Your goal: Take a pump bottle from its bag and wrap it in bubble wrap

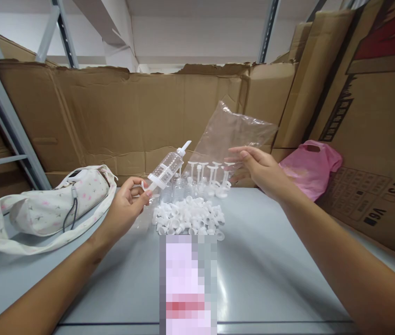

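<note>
Clear plastic pretty much everywhere here: a big see-through syringe [167, 169] is held up in the left hand [126, 204], pinched low down at the plunger end by the fingers [140, 188], with its white capped tip tilted up and to the right, above the table. The right hand [258, 170] is stretched out forward with the fingers loosely spread, and its fingertips are seen right at the lower edge of a clear plastic bag [234, 132] that's propped against the cardboard wall [124, 116]; whether the bag is actually pinched or only touched can't be told. Between the two hands, a row of white plungers [211, 174] is stood upright on the grey table [274, 260], with a few clear syringe barrels [178, 190] just to their left. In front of those, a heap of small white caps [188, 217] is piled up. Off to the left a floral fabric bag [49, 204] is laid on the table, a dark cord hanging over it. On the right, a pink plastic bag [311, 165] is slumped against a printed cardboard box [375, 153]. A pixelated patch is seen near the bottom centre, so nothing can be made out there.
</note>
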The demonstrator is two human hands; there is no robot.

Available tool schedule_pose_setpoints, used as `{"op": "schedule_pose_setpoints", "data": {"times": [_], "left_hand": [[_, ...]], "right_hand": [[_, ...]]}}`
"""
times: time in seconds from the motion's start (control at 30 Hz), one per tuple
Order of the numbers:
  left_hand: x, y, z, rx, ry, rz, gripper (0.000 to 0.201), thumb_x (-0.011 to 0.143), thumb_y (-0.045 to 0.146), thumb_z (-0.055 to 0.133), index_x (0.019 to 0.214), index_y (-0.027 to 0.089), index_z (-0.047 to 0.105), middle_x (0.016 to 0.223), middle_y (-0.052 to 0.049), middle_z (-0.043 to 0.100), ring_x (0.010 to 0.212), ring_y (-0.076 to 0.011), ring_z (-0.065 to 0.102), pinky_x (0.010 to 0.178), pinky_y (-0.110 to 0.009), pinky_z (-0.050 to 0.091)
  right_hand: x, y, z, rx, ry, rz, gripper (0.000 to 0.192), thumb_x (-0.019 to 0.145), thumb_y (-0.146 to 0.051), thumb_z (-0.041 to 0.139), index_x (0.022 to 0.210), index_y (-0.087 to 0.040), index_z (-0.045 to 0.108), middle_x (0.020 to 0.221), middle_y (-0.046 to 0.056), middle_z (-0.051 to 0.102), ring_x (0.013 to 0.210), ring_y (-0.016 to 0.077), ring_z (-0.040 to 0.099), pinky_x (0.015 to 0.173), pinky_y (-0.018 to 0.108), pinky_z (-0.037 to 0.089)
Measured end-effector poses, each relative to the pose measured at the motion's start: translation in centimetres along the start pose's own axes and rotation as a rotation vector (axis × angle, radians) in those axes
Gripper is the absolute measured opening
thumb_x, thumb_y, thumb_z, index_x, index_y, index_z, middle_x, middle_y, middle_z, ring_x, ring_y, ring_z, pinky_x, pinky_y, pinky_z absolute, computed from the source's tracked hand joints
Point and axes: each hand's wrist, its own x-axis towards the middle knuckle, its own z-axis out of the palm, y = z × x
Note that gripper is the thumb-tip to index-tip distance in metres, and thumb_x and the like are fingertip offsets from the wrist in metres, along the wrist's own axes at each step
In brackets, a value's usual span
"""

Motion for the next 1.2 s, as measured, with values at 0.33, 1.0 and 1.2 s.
{"op": "schedule_pose_setpoints", "data": {"times": [0.33, 1.0, 1.2], "left_hand": [[-1.7, 0.3, 1.6, 0.453, -0.121, 0.318, 0.009, 0.087, 0.029, 0.047, 0.087, 0.02, 0.044, 0.06, 0.006, 0.04, 0.053, -0.0086, 0.039, 0.051, -0.021, 0.032], [-2.7, -2.2, 3.5, 0.889, -0.516, 0.496, 0.014, 0.089, 0.025, 0.033, 0.08, 0.02, 0.043, 0.069, 0.0, 0.053, 0.057, -0.013, 0.046, 0.055, -0.026, 0.033], [-2.8, -2.3, 4.0, 0.81, -0.492, 0.468, 0.018, 0.089, 0.025, 0.032, 0.075, 0.02, 0.043, 0.062, 0.002, 0.05, 0.053, -0.0121, 0.042, 0.053, -0.025, 0.033]], "right_hand": [[0.1, -1.5, -3.9, 0.02, 0.258, -0.231, 0.023, 0.092, -0.017, 0.04, 0.088, -0.015, 0.062, 0.081, 0.009, 0.068, 0.064, 0.0195, 0.067, 0.049, 0.03, 0.055], [0.7, 5.6, -10.7, 0.354, 0.454, 0.185, 0.025, 0.088, -0.015, 0.039, 0.073, -0.02, 0.058, 0.079, 0.005, 0.066, 0.073, 0.0146, 0.066, 0.063, 0.024, 0.056], [0.3, 6.1, -9.5, 0.346, 0.404, 0.228, 0.022, 0.087, -0.013, 0.041, 0.076, -0.017, 0.06, 0.077, 0.006, 0.068, 0.066, 0.0138, 0.065, 0.059, 0.024, 0.057]]}}
